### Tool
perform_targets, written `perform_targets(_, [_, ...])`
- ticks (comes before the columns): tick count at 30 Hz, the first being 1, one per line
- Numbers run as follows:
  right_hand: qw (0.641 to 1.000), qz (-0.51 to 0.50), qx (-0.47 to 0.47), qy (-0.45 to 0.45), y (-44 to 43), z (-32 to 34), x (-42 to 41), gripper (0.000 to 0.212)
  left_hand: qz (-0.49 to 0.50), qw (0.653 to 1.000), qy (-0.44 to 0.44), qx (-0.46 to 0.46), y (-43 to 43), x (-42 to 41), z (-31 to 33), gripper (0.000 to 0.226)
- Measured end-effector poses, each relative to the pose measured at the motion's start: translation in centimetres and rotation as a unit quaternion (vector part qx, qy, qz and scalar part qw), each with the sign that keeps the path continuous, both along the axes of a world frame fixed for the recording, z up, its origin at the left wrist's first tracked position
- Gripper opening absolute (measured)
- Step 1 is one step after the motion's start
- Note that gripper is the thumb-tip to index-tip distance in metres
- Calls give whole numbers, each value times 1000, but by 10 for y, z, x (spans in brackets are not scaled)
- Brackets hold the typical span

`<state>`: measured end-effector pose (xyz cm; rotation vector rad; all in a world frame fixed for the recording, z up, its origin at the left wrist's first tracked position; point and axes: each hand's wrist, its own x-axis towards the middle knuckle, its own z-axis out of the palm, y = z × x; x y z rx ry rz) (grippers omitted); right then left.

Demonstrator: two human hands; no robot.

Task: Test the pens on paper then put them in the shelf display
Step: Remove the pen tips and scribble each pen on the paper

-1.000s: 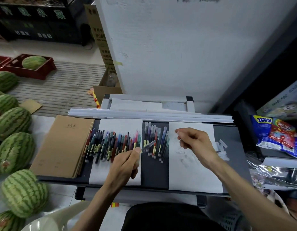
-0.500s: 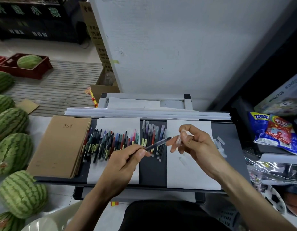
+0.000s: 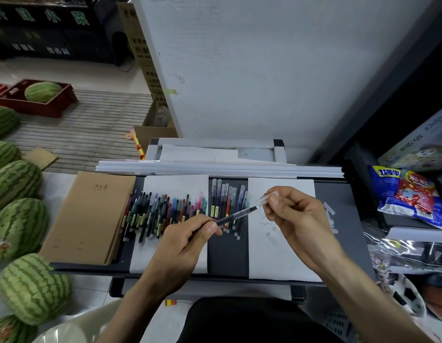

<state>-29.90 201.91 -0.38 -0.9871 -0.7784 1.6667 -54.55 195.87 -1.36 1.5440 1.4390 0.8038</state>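
My left hand grips a dark pen by its barrel, tip pointing right and up. My right hand pinches the pen's clear cap, just off the tip. Both hover over the right sheet of white paper, which bears faint scribbles. A heap of coloured pens lies on the left white sheet. A smaller row of capped pens lies on the dark tray between the sheets.
A brown notebook stack lies at the tray's left. White paper strips run along the back edge. Several watermelons sit on the left. Snack bags and a football crowd the right. Loose clear caps lie beside the right sheet.
My left hand lifted a pen from the heap and carried it right. My right hand rose off the paper, met the tip and pulled the clear cap off.
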Motion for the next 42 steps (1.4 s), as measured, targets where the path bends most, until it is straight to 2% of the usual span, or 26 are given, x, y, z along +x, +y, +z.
perform_targets(3, [1000, -9, 11, -24, -1, -1, 0, 19, 3, 1000, 2, -1, -1, -2, -1, 34])
perform_targets(11, [999, -31, 12, -19, 1, -1, 2, 28, 8, 1000, -4, 9, 0, 3, 2, 32])
perform_targets(19, [994, -16, 44, -104, -9, -16, -9, 3, 10, 1000, 0, 21, 0, 8, -1, 28])
perform_targets(20, [992, -28, 40, -112, -9, -21, -11, 7, 12, 1000, 7, 23, 0, 10, -3, 27])
perform_targets(23, [989, -60, 16, -133, -10, -35, -17, 10, 17, 999, 36, 26, 4, 17, -10, 28])
perform_targets(26, [989, -75, -40, -118, -12, -49, -21, 13, 15, 997, 68, 31, 13, 23, -18, 30])
perform_targets(31, [981, -84, -175, 7, -8, -63, -13, 12, 16, 999, 44, -8, 20, 38, -44, 33])
perform_targets(32, [979, -67, -192, 6, -8, -68, -13, 13, 14, 998, 55, -16, 21, 43, -51, 33])
perform_targets(35, [972, 47, -214, -83, -12, -88, -20, 18, -13, 992, 114, -55, 26, 60, -74, 40])
perform_targets(38, [949, 88, -224, -201, 0, -103, -18, 17, -30, 979, 182, -90, 31, 62, -93, 48])
perform_targets(40, [910, 109, -184, -355, 20, -112, -10, 17, -31, 969, 228, -91, 38, 52, -102, 41])
perform_targets(42, [849, 145, -141, -489, 39, -119, -6, 20, -20, 961, 265, -75, 47, 40, -111, 30])
